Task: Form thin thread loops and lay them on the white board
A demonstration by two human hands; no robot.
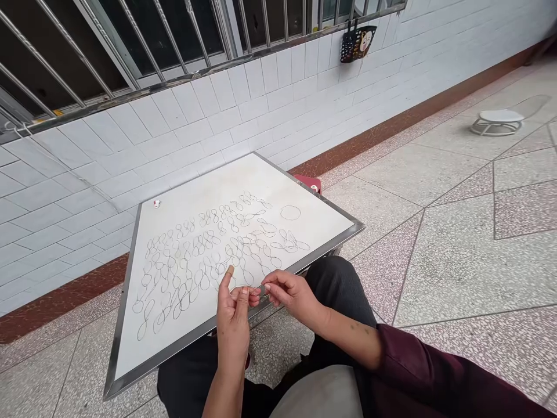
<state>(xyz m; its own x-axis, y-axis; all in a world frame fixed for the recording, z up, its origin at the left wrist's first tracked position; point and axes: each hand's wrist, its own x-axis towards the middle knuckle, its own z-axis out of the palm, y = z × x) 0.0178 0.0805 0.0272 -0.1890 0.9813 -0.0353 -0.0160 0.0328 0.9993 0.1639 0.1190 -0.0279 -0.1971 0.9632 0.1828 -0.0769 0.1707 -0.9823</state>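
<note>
My left hand (235, 313) and my right hand (298, 296) meet over the near edge of the white table (230, 180). Both pinch a thin wire-like loop (260, 295), small and partly hidden by the fingers. On my left hand the index finger points up, with a tan covering on its tip. Just beyond lie many thin dark loops (181, 290) in rough rows, most twisted into figure-eight shapes. One untwisted round loop (281, 212) rests apart at the right. Whether they are wire or cord I cannot tell.
The table has a metal rim (322, 249). A small white and red item (157, 204) sits at its far left corner. Beyond are a tiled wall (195, 133) and barred windows, with a black basket (357, 43) hanging there. A white stool (498, 119) stands on the floor at right.
</note>
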